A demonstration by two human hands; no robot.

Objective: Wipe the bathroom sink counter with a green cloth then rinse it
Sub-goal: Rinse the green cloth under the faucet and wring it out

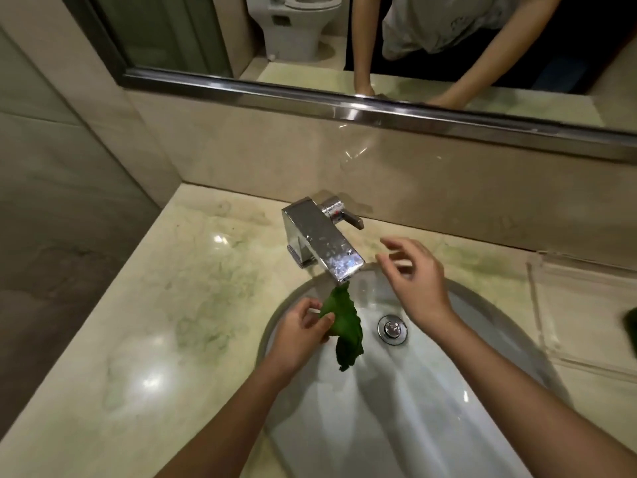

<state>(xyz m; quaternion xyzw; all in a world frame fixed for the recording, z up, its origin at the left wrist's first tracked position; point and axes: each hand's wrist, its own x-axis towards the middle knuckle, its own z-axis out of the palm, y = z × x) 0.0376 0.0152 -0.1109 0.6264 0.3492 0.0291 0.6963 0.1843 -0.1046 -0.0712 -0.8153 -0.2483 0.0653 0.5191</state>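
Observation:
A green cloth point(346, 327) hangs crumpled over the white sink basin point(458, 350), its top corner just under the chrome faucet spout point(327, 246). My left hand point(303, 331) pinches the cloth at its left edge. Over the basin's back rim hovers my right hand point(413, 274), fingers spread and holding nothing, just right of the spout and below the faucet lever point(344, 215). I cannot tell whether water runs from the spout. The marble counter point(165, 305) surrounds the basin.
A chrome drain plug point(392, 329) sits in the basin's middle. A clear plastic tray point(582, 312) lies on the counter at right, with a dark green object point(630, 326) at the frame edge. A mirror point(344, 39) with a steel frame runs above the backsplash. A wall bounds the counter at left.

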